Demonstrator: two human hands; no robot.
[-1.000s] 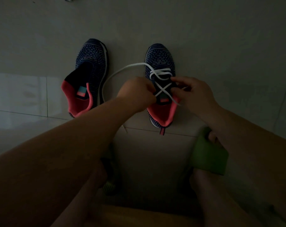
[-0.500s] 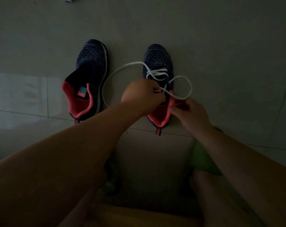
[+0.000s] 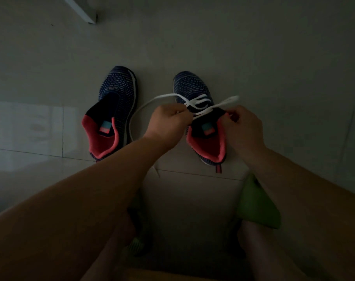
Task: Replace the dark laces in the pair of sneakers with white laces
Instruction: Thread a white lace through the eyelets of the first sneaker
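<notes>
The room is dim. Two dark knit sneakers with coral linings stand side by side on a pale tiled floor (image 3: 274,57), toes pointing away. The left sneaker (image 3: 113,110) has no lace. The right sneaker (image 3: 201,122) is partly threaded with a white lace (image 3: 201,105). The left hand (image 3: 168,122) pinches one strand, the right hand (image 3: 243,126) the other, both grips clenched on the lace. A slack loop curves across the floor between the sneakers. A white strip (image 3: 81,11) lies at the far edge.
</notes>
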